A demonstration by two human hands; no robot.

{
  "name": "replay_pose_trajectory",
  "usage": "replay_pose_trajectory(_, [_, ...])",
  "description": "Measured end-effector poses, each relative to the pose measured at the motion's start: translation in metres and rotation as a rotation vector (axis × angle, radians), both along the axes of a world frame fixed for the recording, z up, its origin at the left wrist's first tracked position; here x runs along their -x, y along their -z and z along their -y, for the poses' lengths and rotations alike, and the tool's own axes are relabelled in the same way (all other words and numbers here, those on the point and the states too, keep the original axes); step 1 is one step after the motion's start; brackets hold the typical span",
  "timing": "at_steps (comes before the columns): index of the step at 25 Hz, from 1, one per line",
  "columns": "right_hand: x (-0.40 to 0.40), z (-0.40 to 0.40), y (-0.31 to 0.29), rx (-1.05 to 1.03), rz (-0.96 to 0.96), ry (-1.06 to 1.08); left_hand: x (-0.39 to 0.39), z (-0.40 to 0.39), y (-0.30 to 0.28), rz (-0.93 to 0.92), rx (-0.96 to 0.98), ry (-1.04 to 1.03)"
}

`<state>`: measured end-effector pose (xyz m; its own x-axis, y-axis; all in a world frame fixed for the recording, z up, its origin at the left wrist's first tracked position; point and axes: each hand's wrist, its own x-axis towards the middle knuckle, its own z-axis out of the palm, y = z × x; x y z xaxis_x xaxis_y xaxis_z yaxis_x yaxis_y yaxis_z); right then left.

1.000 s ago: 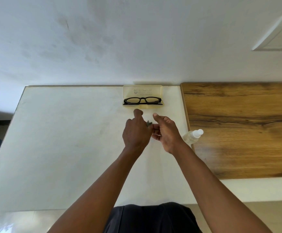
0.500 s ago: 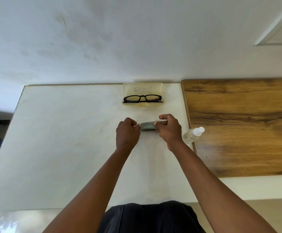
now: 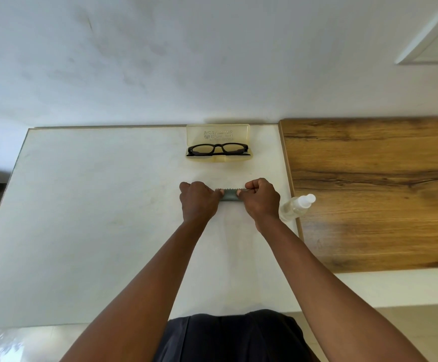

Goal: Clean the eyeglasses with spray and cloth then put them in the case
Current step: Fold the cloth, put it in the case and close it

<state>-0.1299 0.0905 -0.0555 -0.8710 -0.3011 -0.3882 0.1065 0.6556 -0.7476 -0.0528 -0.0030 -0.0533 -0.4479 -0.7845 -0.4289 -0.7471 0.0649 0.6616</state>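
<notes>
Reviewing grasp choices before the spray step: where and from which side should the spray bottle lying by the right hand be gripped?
Grip the spray bottle around its clear body, likely from above with the right hand. It lies on its side at the seam between the white table and wooden board, white cap pointing away and right, leaving the wider body nearest that hand.

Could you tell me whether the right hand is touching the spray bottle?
Apart. The head view shows white tabletop between the right hand, which pinches the cloth, and the spray bottle.

Your white table carries the open case with glasses, a spray bottle, and a wooden board on its right.
</notes>
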Motion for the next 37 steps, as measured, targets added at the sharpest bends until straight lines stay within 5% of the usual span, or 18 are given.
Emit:
replay_pose_trajectory(8, [0.002,-0.001,0.0,0.023,0.047,0.016,0.003,-0.005,-0.01,-0.053,-0.056,-0.001])
replay_pose_trajectory(22, [-0.005,0.002,-0.018,0.199,0.326,0.141,-0.012,0.004,-0.036,-0.347,-0.456,-0.212])
replay_pose_trajectory(31, [-0.007,0.009,-0.037,0.562,0.79,0.283,-0.014,0.003,-0.046,-0.51,-0.712,-0.358])
replay_pose_trajectory(37, [-0.006,0.009,-0.027,0.545,0.683,0.355,-0.016,0.001,-0.036,-0.447,-0.626,-0.366])
